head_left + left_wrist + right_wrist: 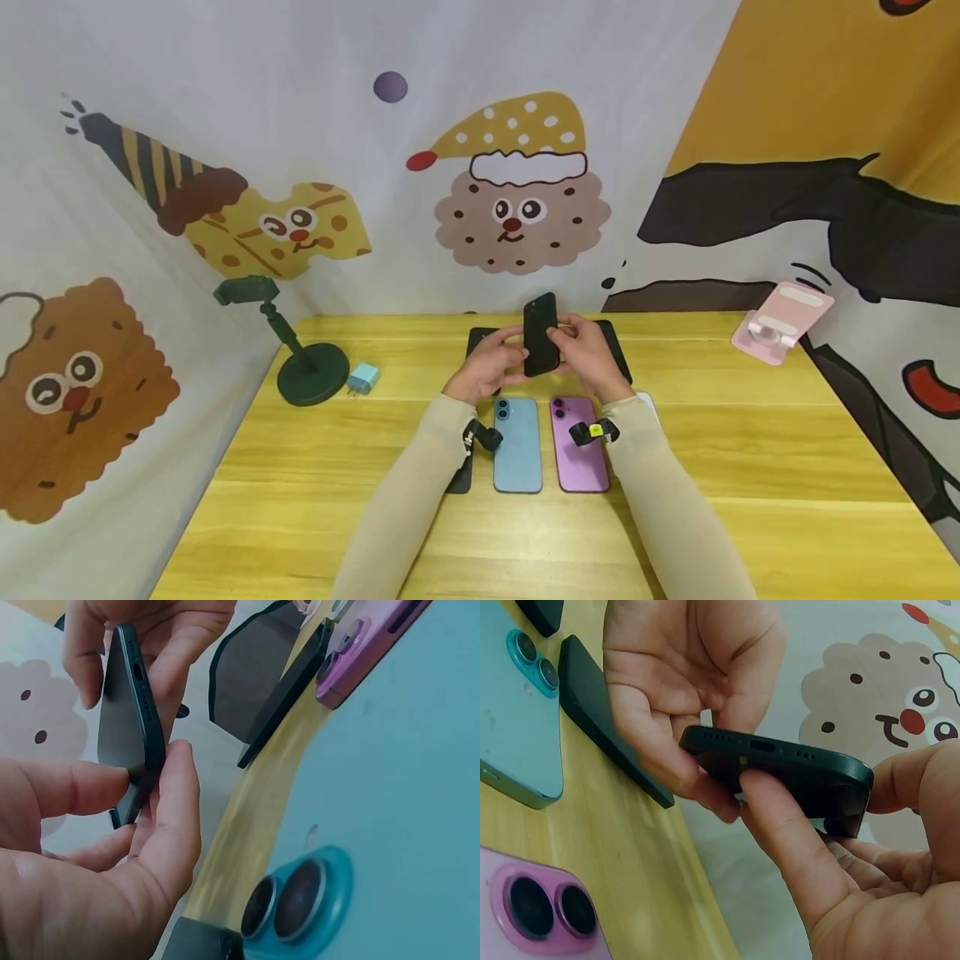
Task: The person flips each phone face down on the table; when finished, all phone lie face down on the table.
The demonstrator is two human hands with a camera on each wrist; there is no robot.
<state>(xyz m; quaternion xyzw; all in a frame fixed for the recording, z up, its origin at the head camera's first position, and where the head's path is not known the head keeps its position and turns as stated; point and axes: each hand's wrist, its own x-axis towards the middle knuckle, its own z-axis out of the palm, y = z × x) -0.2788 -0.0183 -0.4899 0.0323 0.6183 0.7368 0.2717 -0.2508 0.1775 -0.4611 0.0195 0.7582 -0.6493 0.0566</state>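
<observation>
Both hands hold a black smartphone (pixel 542 342) up over the rear of the table, tilted. My left hand (pixel 491 364) grips it at its left side, thumb on the dark face and fingers behind. On the opposite side, my right hand (pixel 590 354) has its thumb laid across the same face. The phone's bottom edge with the charging port (pixel 762 745) faces the right wrist camera. Below the hands lie a light blue phone (pixel 517 450) and a pink phone (pixel 581 458), backs up. Dark phones (pixel 617 354) lie behind the hands, partly covered by them.
Another dark phone (pixel 461 481) is half hidden under the left forearm, and a white one (pixel 647 403) by the right wrist. A dark green stand (pixel 311 373) and a blue charger plug (pixel 363 377) stand at left. A pink folding stand (pixel 782 323) is at right, near the printed curtain.
</observation>
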